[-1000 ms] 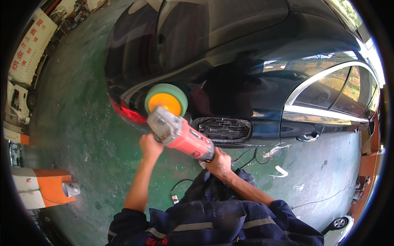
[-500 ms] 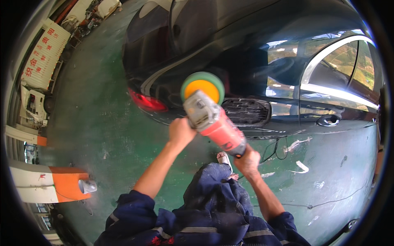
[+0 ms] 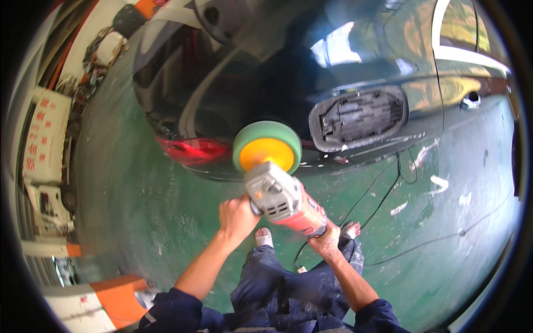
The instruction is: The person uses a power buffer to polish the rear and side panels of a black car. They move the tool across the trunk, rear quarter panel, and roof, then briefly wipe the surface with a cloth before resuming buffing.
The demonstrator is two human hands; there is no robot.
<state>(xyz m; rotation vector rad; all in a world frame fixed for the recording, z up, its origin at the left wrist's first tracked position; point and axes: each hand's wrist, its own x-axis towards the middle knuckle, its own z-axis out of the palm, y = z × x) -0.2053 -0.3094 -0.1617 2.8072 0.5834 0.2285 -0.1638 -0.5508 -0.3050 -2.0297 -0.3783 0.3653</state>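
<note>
Both my hands hold a red and grey polishing machine (image 3: pixel 286 200). My left hand (image 3: pixel 237 216) is closed round its side handle by the grey head. At the rear of the red body, my right hand (image 3: pixel 326 242) wraps the grip. The green foam pad (image 3: pixel 261 132) with its yellow backing plate (image 3: pixel 266 152) is against or very close to the black car's rear side panel (image 3: pixel 266 83); I cannot tell whether they touch. Just left of the pad is the red tail light (image 3: pixel 194 150), and to its right the open fuel-filler recess (image 3: pixel 361 118).
Black cables (image 3: pixel 383 194) trail over the green floor (image 3: pixel 166 222) near my feet. An orange and white pillar base (image 3: pixel 119 297) stands at lower left. A white truck (image 3: pixel 50 205) is farther left. The car's door handle (image 3: pixel 471 100) sticks out at right.
The polishing machine has come nearer to me, with its pad now lower on the panel, closer to the tail light. My view has shifted and my feet now stand apart.
</note>
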